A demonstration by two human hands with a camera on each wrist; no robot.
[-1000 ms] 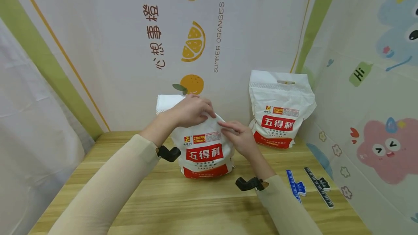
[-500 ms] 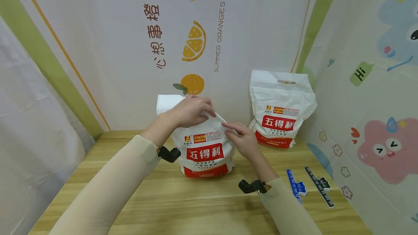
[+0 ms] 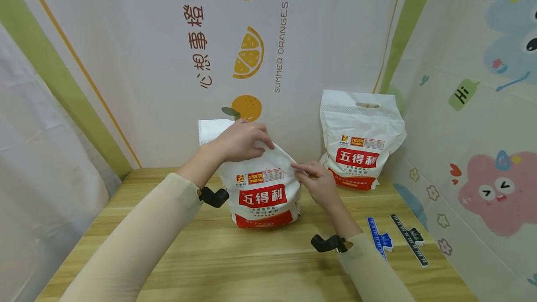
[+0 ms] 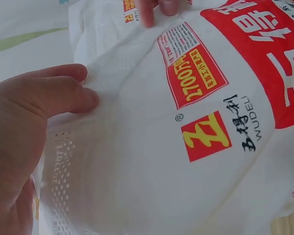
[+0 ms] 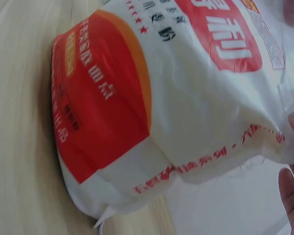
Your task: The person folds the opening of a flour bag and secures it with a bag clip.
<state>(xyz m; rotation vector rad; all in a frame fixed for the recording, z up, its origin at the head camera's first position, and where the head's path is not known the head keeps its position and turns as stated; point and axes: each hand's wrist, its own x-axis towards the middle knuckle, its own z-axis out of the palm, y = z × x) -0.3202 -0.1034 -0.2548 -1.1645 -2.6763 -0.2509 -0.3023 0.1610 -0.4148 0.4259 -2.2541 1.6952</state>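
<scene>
Wooden tabletop (image 3: 260, 264) is walled by printed sheets behind and to the right. At its middle stands the flour bag (image 3: 264, 190), white with red label bands, its top folded over and pinched by the left hand (image 3: 241, 141). Its upper right edge is pinched by the right hand (image 3: 320, 181). Bare wood lies in front; a second bag (image 3: 361, 143) stands near, back right.
</scene>
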